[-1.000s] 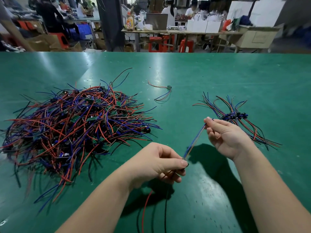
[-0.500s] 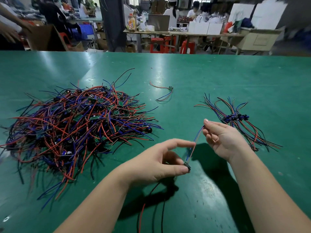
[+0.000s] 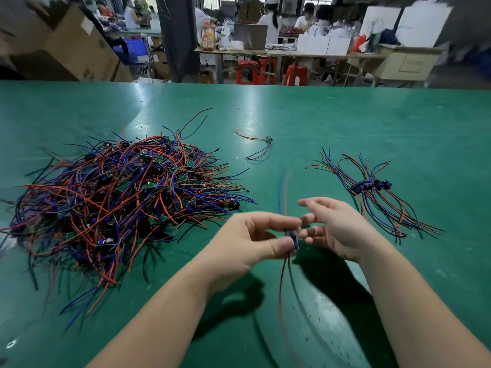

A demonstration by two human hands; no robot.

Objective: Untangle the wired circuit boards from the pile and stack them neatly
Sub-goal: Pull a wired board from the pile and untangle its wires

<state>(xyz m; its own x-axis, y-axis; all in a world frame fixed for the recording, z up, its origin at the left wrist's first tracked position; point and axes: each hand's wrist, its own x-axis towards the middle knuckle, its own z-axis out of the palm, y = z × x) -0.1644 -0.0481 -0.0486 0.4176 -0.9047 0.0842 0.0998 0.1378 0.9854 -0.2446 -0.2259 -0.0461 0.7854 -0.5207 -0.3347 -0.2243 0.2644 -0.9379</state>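
The left hand pinches a blurred circuit board over the near counter, its wires smeared. The right hand, fingers loose, sits just right; contact is unclear. Pile left, stack right.

We note a green table. Left of our grip: pile of red, blue and black wires, flecked with green boards. In the grip: held board, dark blue, with red and black wires below. Right of the grip: stack, same wire colours, dark blue middle.
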